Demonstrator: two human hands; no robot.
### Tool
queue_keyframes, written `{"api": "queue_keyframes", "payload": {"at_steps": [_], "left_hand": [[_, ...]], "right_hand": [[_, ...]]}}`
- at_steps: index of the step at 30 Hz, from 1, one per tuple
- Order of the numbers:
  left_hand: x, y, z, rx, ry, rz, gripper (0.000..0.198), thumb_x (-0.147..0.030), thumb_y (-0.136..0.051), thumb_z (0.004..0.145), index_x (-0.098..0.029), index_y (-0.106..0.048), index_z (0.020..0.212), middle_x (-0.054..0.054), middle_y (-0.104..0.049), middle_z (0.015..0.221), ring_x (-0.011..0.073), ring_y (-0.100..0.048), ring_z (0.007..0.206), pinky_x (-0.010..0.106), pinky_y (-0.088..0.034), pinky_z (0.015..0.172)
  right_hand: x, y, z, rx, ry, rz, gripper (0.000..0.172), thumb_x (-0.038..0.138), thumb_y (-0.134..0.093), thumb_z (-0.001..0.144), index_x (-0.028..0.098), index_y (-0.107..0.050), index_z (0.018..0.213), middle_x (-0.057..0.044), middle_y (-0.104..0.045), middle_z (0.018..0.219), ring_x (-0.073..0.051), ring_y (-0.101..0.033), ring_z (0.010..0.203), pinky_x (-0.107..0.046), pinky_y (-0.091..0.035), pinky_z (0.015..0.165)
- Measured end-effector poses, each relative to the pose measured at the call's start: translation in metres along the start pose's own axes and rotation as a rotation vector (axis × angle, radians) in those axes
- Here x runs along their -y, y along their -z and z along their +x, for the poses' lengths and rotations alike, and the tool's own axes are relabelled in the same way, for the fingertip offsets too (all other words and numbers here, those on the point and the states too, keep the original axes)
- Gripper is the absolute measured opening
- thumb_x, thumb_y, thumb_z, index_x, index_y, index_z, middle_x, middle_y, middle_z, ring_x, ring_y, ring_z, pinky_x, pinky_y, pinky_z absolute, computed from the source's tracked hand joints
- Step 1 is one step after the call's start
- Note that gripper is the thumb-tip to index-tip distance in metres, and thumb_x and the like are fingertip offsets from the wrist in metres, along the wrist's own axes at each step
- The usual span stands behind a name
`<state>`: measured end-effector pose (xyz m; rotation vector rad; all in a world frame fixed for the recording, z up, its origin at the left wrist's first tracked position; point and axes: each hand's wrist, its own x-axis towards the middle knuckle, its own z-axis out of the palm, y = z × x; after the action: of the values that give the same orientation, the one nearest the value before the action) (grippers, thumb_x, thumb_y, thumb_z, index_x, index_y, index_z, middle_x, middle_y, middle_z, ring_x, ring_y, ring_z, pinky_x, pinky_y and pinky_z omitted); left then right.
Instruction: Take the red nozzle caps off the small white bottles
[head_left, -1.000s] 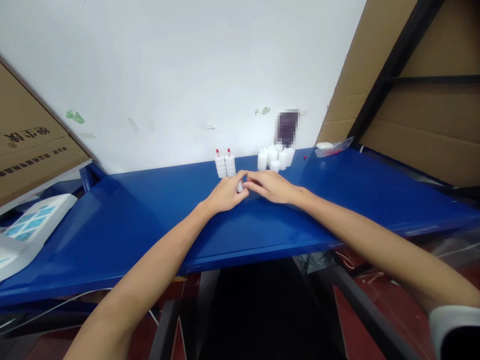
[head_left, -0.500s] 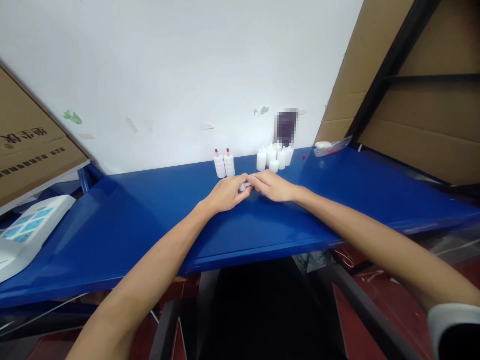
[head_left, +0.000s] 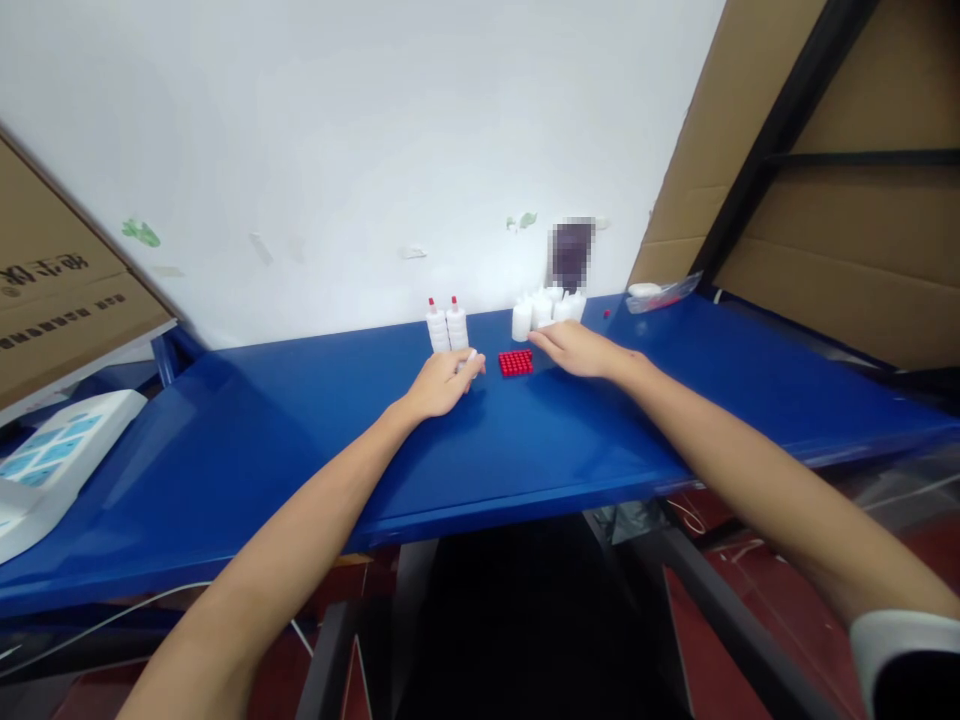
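My left hand [head_left: 442, 385] is closed around a white plastic bottle [head_left: 472, 355], of which only a small part shows past the fingers. Just behind that hand, two ribbed white squeeze bottles [head_left: 457, 325] with red tips stand upright. My right hand [head_left: 576, 350] is at the front of a cluster of white bottles [head_left: 522, 322], palm down with its fingers stretched left, partly covering the nearest ones. I see nothing held in it, though its underside is hidden. Between my hands lies a block of small red caps [head_left: 516, 363] in rows.
The blue table [head_left: 300, 450] meets a white wall behind. A lone red cap [head_left: 607, 314] and a clear plastic bag [head_left: 664, 293] lie at the back right. A white device with blue panels [head_left: 64, 460] is at the left edge, near a cardboard box [head_left: 67, 290].
My hands have come apart. The right one moved right to the white bottles, while the left drew slightly left with its bottle. The red caps between them are now uncovered.
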<state>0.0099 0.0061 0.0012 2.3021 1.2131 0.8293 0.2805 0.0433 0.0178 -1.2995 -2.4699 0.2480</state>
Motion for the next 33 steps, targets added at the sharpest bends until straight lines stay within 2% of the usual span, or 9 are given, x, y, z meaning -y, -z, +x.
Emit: {"api": "queue_keyframes", "payload": {"at_steps": [5,12,16,20,24,28,31,33], "left_hand": [[0.001,0.001,0.002,0.032,0.093,-0.153,0.054,-0.053,-0.033,0.102,-0.017,-0.066,0.080,0.000,-0.059,0.061,0.0140,-0.054,0.058,0.025,-0.041,0.062],[0.001,0.000,0.003,-0.022,0.078,-0.061,0.052,-0.049,-0.036,0.101,-0.017,-0.065,0.073,-0.002,-0.055,0.055,0.0139,-0.054,0.056,0.026,-0.041,0.065],[0.000,0.000,0.003,-0.049,0.141,-0.092,0.051,-0.052,-0.038,0.100,-0.017,-0.063,0.071,-0.002,-0.056,0.051,0.0137,-0.054,0.052,0.025,-0.042,0.062],[-0.001,0.003,0.002,-0.049,0.222,-0.169,0.050,-0.051,-0.038,0.098,-0.017,-0.062,0.070,-0.002,-0.054,0.046,0.0127,-0.051,0.045,0.024,-0.040,0.055],[-0.002,0.003,0.003,-0.050,0.238,-0.187,0.049,-0.052,-0.040,0.096,-0.017,-0.061,0.070,-0.002,-0.054,0.045,0.0117,-0.049,0.041,0.023,-0.039,0.050],[-0.002,0.005,0.004,-0.039,0.259,-0.271,0.045,-0.050,-0.042,0.096,-0.017,-0.060,0.071,-0.002,-0.053,0.045,0.0103,-0.046,0.036,0.023,-0.036,0.045],[0.001,0.006,0.005,-0.046,0.268,-0.377,0.042,-0.048,-0.042,0.096,-0.017,-0.059,0.073,-0.003,-0.051,0.045,0.0099,-0.044,0.034,0.024,-0.032,0.042],[0.003,0.005,0.006,-0.054,0.263,-0.404,0.043,-0.050,-0.043,0.095,-0.017,-0.060,0.073,-0.003,-0.051,0.045,0.0099,-0.044,0.035,0.024,-0.032,0.042]], "right_hand": [[0.000,0.003,0.000,0.111,-0.073,-0.067,0.037,0.045,-0.037,0.105,0.021,-0.050,0.080,-0.011,-0.067,0.085,-0.021,-0.059,0.074,-0.034,-0.040,0.070],[-0.004,0.008,-0.002,0.188,-0.117,-0.163,0.027,0.043,-0.047,0.102,0.020,-0.052,0.091,-0.009,-0.067,0.085,-0.019,-0.056,0.070,-0.031,-0.036,0.063],[-0.005,0.010,-0.002,0.188,-0.098,-0.218,0.023,0.041,-0.054,0.099,0.018,-0.057,0.095,-0.009,-0.067,0.086,-0.019,-0.055,0.070,-0.030,-0.035,0.062],[-0.004,0.013,-0.002,0.145,-0.060,-0.161,0.012,0.027,-0.062,0.093,0.018,-0.065,0.101,-0.006,-0.071,0.089,-0.018,-0.059,0.074,-0.029,-0.036,0.063],[-0.003,0.015,-0.003,0.018,-0.059,-0.150,0.017,0.019,-0.063,0.088,0.019,-0.072,0.103,-0.005,-0.074,0.089,-0.018,-0.062,0.074,-0.030,-0.039,0.066],[-0.005,0.015,-0.002,-0.106,-0.020,-0.072,0.015,0.020,-0.065,0.087,0.019,-0.075,0.099,-0.006,-0.076,0.095,-0.020,-0.066,0.082,-0.032,-0.043,0.073],[-0.007,0.014,-0.001,-0.083,-0.037,0.007,0.012,0.028,-0.071,0.086,0.018,-0.075,0.091,-0.007,-0.077,0.090,-0.020,-0.066,0.078,-0.032,-0.045,0.073],[-0.009,0.014,-0.001,-0.048,-0.051,0.005,0.018,0.035,-0.072,0.087,0.018,-0.074,0.086,-0.007,-0.075,0.081,-0.020,-0.065,0.072,-0.032,-0.045,0.071]]}}
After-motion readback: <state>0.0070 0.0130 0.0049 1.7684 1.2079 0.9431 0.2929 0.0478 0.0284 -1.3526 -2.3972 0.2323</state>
